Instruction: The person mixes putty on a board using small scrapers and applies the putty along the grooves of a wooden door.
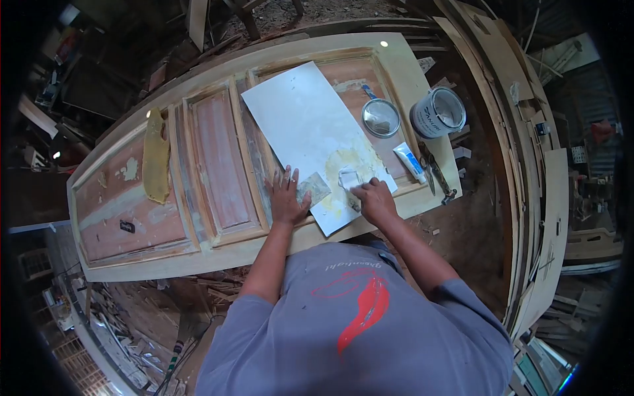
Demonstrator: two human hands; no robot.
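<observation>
My left hand (pixel 288 197) lies with its fingers spread at the near edge of a white board (pixel 297 109), beside a thin grey rectangular sheet (pixel 313 189). Closed around the handle of a putty knife (pixel 349 180) is my right hand (pixel 375 200). The knife's pale, smeared blade rests on the board, among yellowish putty streaks. Under the board lies a panelled wooden door (pixel 231 241). Right of the board are a round metal lid (pixel 381 117) and a white and blue tube (pixel 409 162).
An open paint can (pixel 438 113) stands at the door's right end. A hammer (pixel 449 193) lies near that edge. A yellowish curved piece (pixel 156 158) rests on the left door panel. Long boards (pixel 538 244) lean on the right, and wood scraps cover the floor.
</observation>
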